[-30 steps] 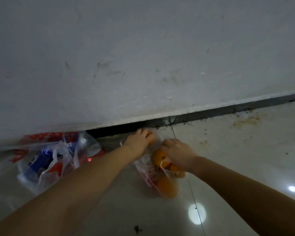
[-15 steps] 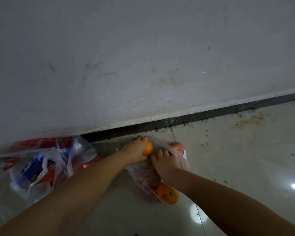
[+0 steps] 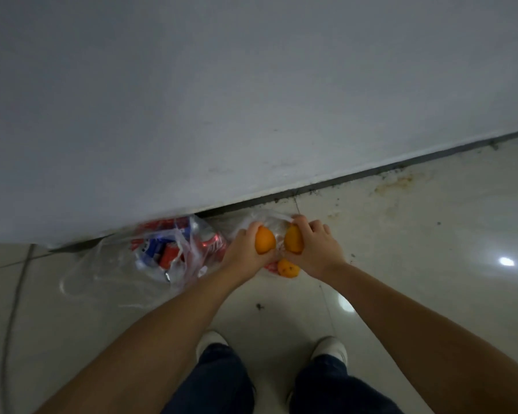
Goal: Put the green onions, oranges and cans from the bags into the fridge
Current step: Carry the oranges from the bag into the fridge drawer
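Both hands are wrapped round oranges: left hand (image 3: 245,249) on one orange (image 3: 264,241), right hand (image 3: 314,249) on another (image 3: 293,239), above the orange bag (image 3: 269,225) (firm, round, best cupped whole).

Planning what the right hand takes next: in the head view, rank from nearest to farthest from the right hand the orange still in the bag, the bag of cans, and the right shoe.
From the right hand:
1. Orange still in the bag, just below the hand.
2. Bag of cans, to the left, past the left hand.
3. Right shoe, far below, near the frame's bottom.
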### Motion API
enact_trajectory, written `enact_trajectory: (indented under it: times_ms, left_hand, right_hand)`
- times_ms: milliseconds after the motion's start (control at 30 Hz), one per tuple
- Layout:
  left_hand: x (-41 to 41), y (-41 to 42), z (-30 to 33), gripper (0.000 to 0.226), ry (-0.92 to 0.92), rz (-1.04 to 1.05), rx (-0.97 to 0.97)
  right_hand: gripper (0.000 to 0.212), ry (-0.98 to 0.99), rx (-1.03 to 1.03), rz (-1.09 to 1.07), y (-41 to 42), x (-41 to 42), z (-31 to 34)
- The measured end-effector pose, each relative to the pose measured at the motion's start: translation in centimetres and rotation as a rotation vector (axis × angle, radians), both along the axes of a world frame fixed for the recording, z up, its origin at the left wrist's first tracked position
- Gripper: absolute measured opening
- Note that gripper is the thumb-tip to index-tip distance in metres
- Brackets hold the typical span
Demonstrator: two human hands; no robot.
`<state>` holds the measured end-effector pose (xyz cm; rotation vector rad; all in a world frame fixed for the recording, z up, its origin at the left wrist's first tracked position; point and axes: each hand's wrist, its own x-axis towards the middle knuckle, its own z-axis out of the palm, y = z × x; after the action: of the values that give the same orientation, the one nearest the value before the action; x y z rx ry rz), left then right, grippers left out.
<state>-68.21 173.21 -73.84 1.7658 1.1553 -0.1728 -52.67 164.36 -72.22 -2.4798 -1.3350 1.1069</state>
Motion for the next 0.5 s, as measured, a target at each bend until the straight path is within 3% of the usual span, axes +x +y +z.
enact_trajectory:
  times_ms: [100,267,500]
  left_hand:
    - [-0.3,-1.3,8.7,0.068,-0.051,0.005,-0.035]
    - [-0.5,-3.1,22.8,0.067,0.044,-0.127,-0.042]
    - [2.7,-5.1,35.9,0.059,0.019,-0.286,0.030]
  right_hand:
    - [0.076,-0.013,-0.049,0.016,-2.4,-0.9,7.7]
    - [0.066,0.023,-0.067,-0.071,-7.3,-1.0,21.6]
    - [0.057,-0.058,0.008,-0.310,-13.7,0.9,35.8]
